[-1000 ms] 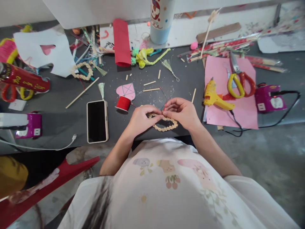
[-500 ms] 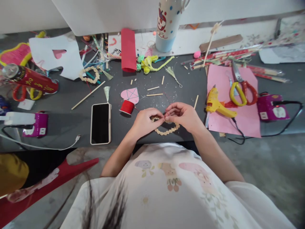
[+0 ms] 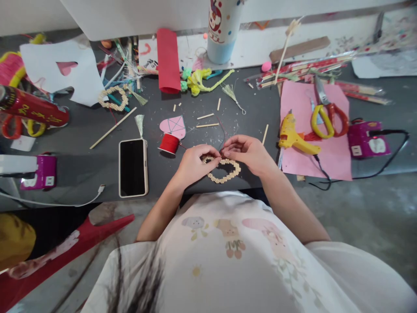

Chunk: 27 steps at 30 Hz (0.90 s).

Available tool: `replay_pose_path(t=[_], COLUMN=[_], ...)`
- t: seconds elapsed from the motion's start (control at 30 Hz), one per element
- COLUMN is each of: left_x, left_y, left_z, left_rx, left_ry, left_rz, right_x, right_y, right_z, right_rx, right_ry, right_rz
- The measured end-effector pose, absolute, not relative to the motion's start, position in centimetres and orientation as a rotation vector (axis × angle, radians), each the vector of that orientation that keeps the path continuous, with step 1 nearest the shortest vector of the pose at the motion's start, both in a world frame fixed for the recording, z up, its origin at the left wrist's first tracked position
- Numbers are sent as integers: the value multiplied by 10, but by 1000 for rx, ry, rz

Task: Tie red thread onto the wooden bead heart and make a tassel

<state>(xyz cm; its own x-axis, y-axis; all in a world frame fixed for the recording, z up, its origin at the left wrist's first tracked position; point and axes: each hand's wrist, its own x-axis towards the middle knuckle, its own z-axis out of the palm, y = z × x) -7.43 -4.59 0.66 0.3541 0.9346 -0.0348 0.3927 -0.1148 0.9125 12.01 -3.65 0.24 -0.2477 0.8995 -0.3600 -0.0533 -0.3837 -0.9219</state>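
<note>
Close to the table's front edge, my left hand (image 3: pixel 196 165) is closed with thumb and fingertips on a pale, roughly heart-shaped braided ring (image 3: pixel 224 179). My right hand (image 3: pixel 250 153) is closed in a pinch at the ring's upper edge, on a thin red thread (image 3: pixel 224 129) whose free end sticks up away from me. The two sets of fingertips almost meet, and the exact spot between them is hidden. A spool of red thread (image 3: pixel 168 143) lies left of my left hand, its thread running toward that hand. Touching the spool is a pink card (image 3: pixel 173 126) crossed with dark lines.
A phone (image 3: pixel 133 168) lies to the left. Short sticks (image 3: pixel 207 125) and a straw tassel (image 3: pixel 232 96) are beyond my hands. On the right, pink paper (image 3: pixel 335 163) bears a yellow glue gun (image 3: pixel 295 138) and scissors (image 3: pixel 322 119). A tumbler (image 3: pixel 221 48) stands behind.
My fingertips have shifted slightly at the ring's top, and more of the ring shows. The red thread now stands up more visibly beyond my fingers. The whole view has shifted a little.
</note>
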Motion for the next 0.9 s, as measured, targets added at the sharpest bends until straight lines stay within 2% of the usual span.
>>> replay_pose_path(t=[0.23,0.9], left_x=[-74,-78], left_y=[-46,-46], left_z=[5,-2], left_rx=[1684,1648], left_ry=[1226,1133], left_rz=[715,726], right_x=[119,120], right_y=[-37,-45], right_z=[2,-2], right_rx=[-1290,-1323], right_ry=[-971,-888], right_rz=[1790,1721])
